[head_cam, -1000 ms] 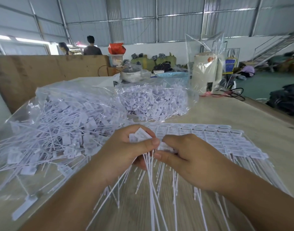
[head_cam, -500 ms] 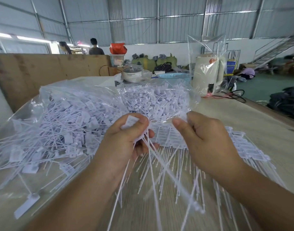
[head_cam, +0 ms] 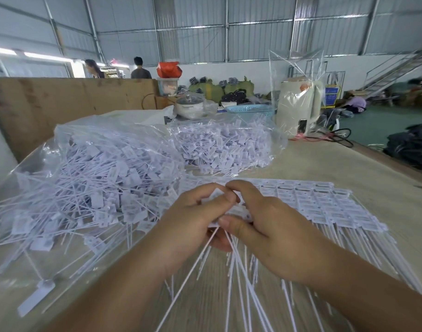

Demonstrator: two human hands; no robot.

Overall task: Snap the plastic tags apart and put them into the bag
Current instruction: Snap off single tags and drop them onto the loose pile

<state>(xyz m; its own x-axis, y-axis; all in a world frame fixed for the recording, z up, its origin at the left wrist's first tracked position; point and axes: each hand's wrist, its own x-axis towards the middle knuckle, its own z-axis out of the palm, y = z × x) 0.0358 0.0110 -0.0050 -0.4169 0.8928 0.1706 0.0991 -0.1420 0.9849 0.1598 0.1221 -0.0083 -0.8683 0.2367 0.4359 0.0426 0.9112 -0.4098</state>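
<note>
Joined white plastic tags (head_cam: 324,207) lie in a flat sheet on the wooden table (head_cam: 324,164), their long thin tails pointing toward me. My left hand (head_cam: 190,221) and my right hand (head_cam: 269,231) meet at the sheet's left end, both pinching tag heads there (head_cam: 238,212). Several tails hang down from between the hands. A big clear bag (head_cam: 90,178) full of loose separated tags lies to the left, its mouth toward my hands.
A second clear bag of tags (head_cam: 224,147) sits behind the sheet. Further back stand a pot (head_cam: 189,106), a blue basket (head_cam: 250,109) and a bagged cream appliance (head_cam: 298,104). A wooden board (head_cam: 61,104) walls the left side. People stand far behind.
Half a second ago the hands were apart, the left one lifted with tags pulled free. Now both have come back together low at the sheet's left end.
</note>
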